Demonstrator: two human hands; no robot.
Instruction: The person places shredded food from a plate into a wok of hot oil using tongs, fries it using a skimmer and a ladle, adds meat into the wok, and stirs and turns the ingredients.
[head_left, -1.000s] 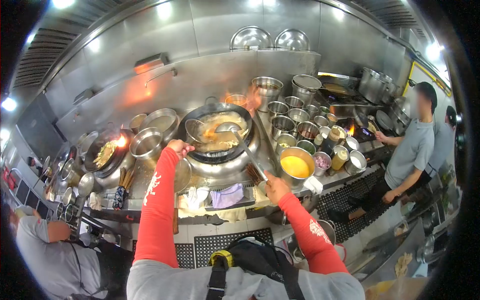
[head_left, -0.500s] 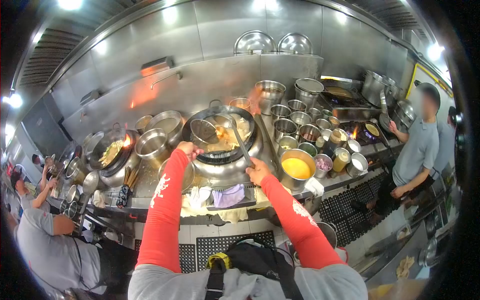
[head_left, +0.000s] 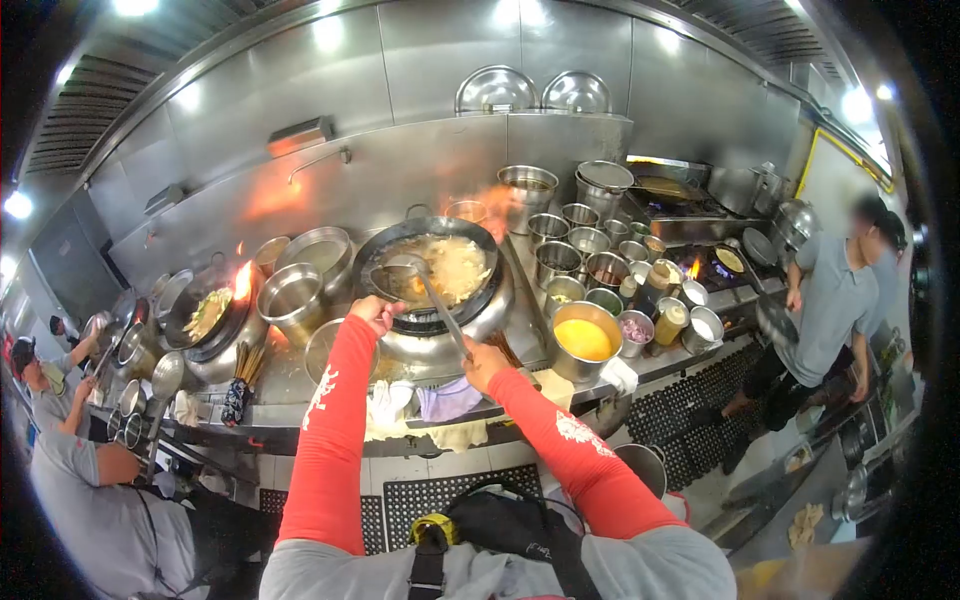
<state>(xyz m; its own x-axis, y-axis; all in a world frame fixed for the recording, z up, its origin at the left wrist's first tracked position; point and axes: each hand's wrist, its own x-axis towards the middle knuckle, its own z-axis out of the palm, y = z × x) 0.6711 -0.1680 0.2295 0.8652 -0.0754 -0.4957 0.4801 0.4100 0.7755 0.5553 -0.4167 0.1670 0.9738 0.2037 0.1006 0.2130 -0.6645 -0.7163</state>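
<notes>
Right grip (head_left: 484, 364) firm round the ladle (head_left: 440, 305), forearm aslant; left grip (head_left: 375, 313) by the wok (head_left: 369, 256), hold unclear.

Stretches the left arm (head_left: 335, 430) forward, nearly straight, and slants the right arm (head_left: 580, 440) inward toward the body's midline. Curls the fingers of the left hand (head_left: 376, 313), farther out; closes the right hand (head_left: 485, 363) in a firm grip, nearer the body. Holds both bare hands apart, clad in red down to the wrists.

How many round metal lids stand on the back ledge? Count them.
2: the left lid and the right lid just beside it, both standing on the back ledge. None there seems hidden.
</notes>
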